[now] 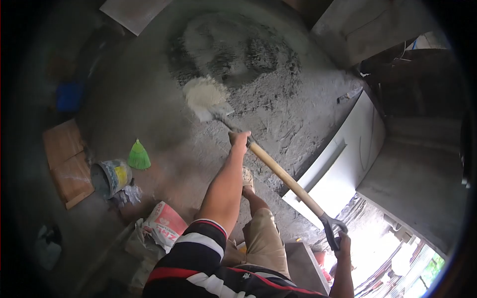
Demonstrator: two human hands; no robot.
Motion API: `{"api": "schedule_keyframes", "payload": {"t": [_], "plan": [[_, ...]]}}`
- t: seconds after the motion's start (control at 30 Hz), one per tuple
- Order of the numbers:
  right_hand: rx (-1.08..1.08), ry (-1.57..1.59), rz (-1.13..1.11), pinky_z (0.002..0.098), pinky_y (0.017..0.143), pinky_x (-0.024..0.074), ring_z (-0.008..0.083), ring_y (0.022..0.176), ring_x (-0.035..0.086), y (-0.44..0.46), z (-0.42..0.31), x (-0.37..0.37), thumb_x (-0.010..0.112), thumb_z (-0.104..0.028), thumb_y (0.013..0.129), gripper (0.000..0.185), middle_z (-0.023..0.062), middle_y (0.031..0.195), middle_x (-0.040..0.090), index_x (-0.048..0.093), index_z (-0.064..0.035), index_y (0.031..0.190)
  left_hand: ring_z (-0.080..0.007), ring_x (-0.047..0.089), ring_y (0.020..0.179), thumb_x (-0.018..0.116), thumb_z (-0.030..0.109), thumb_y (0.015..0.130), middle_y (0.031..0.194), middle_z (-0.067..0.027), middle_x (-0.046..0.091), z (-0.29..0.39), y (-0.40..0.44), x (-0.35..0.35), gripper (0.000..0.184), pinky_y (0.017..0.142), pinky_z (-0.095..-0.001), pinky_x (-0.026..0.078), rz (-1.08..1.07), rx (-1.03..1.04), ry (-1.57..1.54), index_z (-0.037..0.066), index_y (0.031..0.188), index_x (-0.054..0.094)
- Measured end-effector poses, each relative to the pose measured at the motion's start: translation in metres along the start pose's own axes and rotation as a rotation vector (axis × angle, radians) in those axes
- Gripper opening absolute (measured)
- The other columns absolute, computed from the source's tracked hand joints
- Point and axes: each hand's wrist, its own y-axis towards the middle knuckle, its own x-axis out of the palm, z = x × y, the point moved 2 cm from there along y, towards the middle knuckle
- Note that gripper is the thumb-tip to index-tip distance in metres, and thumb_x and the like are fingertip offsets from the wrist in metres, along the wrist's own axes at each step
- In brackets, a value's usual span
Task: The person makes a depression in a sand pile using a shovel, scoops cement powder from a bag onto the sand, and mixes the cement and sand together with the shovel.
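Grey floor (313,134) spreads across my view, with a broad, rough patch of grey mix (248,54) on its far side. Nearer, the shovel (283,174) lies diagonally, its long axis running from the handle (328,223) at lower right to the blade (223,110) at the patch's near-left edge. Pale powder (204,93) is heaped at the blade. My left hand (240,139) is nearer that load, fingers closed round the shovel low down; my right hand (344,243) has its fingers wrapped on the handle.

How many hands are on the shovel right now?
2: the left hand grips the shovel low, nearer its blade; the right hand holds its top handle. No others show.
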Motion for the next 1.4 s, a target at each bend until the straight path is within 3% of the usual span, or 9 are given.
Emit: {"api": "schedule_keyframes", "payload": {"t": [0.4, 0.5, 0.57, 0.67, 0.8, 0.9, 1.17, 1.3, 1.4], "plan": [[0.959, 0.654, -0.711, 0.0340, 0.039, 0.0416, 0.0157, 0.045, 0.051, -0.069, 0.076, 0.094, 0.047, -0.038, 0.098, 0.039, 0.0055, 0.060, 0.053, 0.061, -0.0023, 0.096, -0.0403, 0.066, 0.096, 0.070, 0.014, 0.080, 0.107, -0.0285, 0.059, 0.154, -0.032, 0.074, 0.054, 0.084, -0.0478, 0.056, 0.167, 0.449, 0.955, -0.003, 0.121, 0.039], [0.802, 0.512, -0.794, 0.0338, 0.040, 0.0442, 0.0175, 0.048, 0.055, -0.063, 0.063, 0.091, 0.047, -0.036, 0.098, 0.033, 0.0052, 0.063, 0.056, 0.061, -0.0071, 0.091, -0.0382, 0.066, 0.098, 0.069, 0.015, 0.081, 0.110, -0.0246, 0.059, 0.185, -0.045, 0.057, 0.053, 0.084, -0.0500, 0.055, 0.195, 0.503, 0.822, 0.000, 0.123, 0.041], [0.259, 0.000, -0.370, 0.0300, 0.037, 0.0403, 0.0188, 0.041, 0.049, -0.056, 0.037, 0.085, 0.046, -0.033, 0.098, 0.035, 0.0049, 0.058, 0.056, 0.062, -0.0026, 0.095, -0.0362, 0.067, 0.098, 0.069, 0.016, 0.080, 0.110, -0.0220, 0.059, 0.198, -0.054, 0.037, 0.052, 0.085, -0.0506, 0.054, 0.203, 0.545, 0.697, 0.001, 0.123, 0.042], [-0.047, 0.305, -0.076, 0.0277, 0.046, 0.0453, 0.0132, 0.054, 0.054, -0.042, -0.018, 0.076, 0.057, -0.015, 0.083, 0.005, -0.0005, 0.064, 0.051, 0.059, -0.0112, 0.086, -0.0306, 0.066, 0.088, 0.073, 0.017, 0.078, 0.100, -0.0146, 0.062, 0.189, -0.050, -0.008, 0.045, 0.079, -0.0497, 0.054, 0.121, 0.535, -0.017, 0.004, 0.115, 0.053], [-0.355, 0.056, -0.114, 0.0230, 0.036, 0.0301, 0.0067, 0.043, 0.039, -0.057, -0.139, 0.045, 0.055, -0.023, 0.093, 0.026, -0.0059, 0.056, 0.042, 0.046, -0.0200, 0.069, -0.0235, 0.060, 0.070, 0.077, 0.011, 0.075, 0.078, -0.0089, 0.060, 0.158, -0.059, -0.093, 0.023, 0.065, -0.0405, 0.052, -0.280, -0.057, -0.848, 0.007, 0.090, 0.060], [-0.709, -0.041, -0.015, 0.0251, 0.041, 0.0356, 0.0087, 0.048, 0.041, -0.125, -0.233, 0.090, 0.056, -0.025, 0.091, 0.022, -0.0029, 0.061, 0.045, 0.062, -0.0079, 0.105, -0.0219, 0.056, 0.054, 0.077, 0.011, 0.078, 0.068, -0.0053, 0.055, 0.147, -0.101, -0.174, 0.023, 0.052, -0.0377, 0.049, -0.007, 0.012, -0.980, 0.009, 0.082, 0.054], [-1.089, -0.635, -0.618, 0.0357, 0.101, 0.0398, 0.0214, 0.111, 0.056, -0.239, -0.336, 0.207, 0.060, -0.025, 0.092, 0.042, 0.0081, 0.116, 0.062, 0.058, 0.0006, 0.126, -0.0236, 0.056, 0.058, 0.071, 0.012, 0.086, 0.072, -0.0072, 0.051, 0.056, -0.223, -0.453, 0.022, 0.054, -0.0425, 0.052, 0.293, -0.043, -1.370, 0.006, 0.092, 0.050], [-1.238, -0.665, -0.751, 0.0349, 0.102, 0.0380, 0.0206, 0.111, 0.054, -0.361, -0.289, 0.286, 0.061, -0.023, 0.093, 0.042, 0.0078, 0.116, 0.061, 0.057, 0.0010, 0.127, -0.0240, 0.056, 0.062, 0.068, 0.013, 0.088, 0.073, -0.0067, 0.049, -0.011, -0.265, -0.602, 0.021, 0.060, -0.0428, 0.054, 0.408, -0.035, -1.517, 0.006, 0.090, 0.047], [-1.479, -0.845, -1.000, 0.0279, 0.072, 0.0397, 0.0119, 0.079, 0.051, -0.487, -0.230, 0.328, 0.061, -0.028, 0.096, 0.032, 0.0019, 0.091, 0.057, 0.058, -0.0017, 0.113, -0.0236, 0.054, 0.064, 0.065, 0.015, 0.091, 0.072, -0.0051, 0.046, -0.045, -0.300, -0.702, 0.020, 0.063, -0.0436, 0.053, 0.401, -0.062, -1.638, 0.008, 0.088, 0.046]]}}
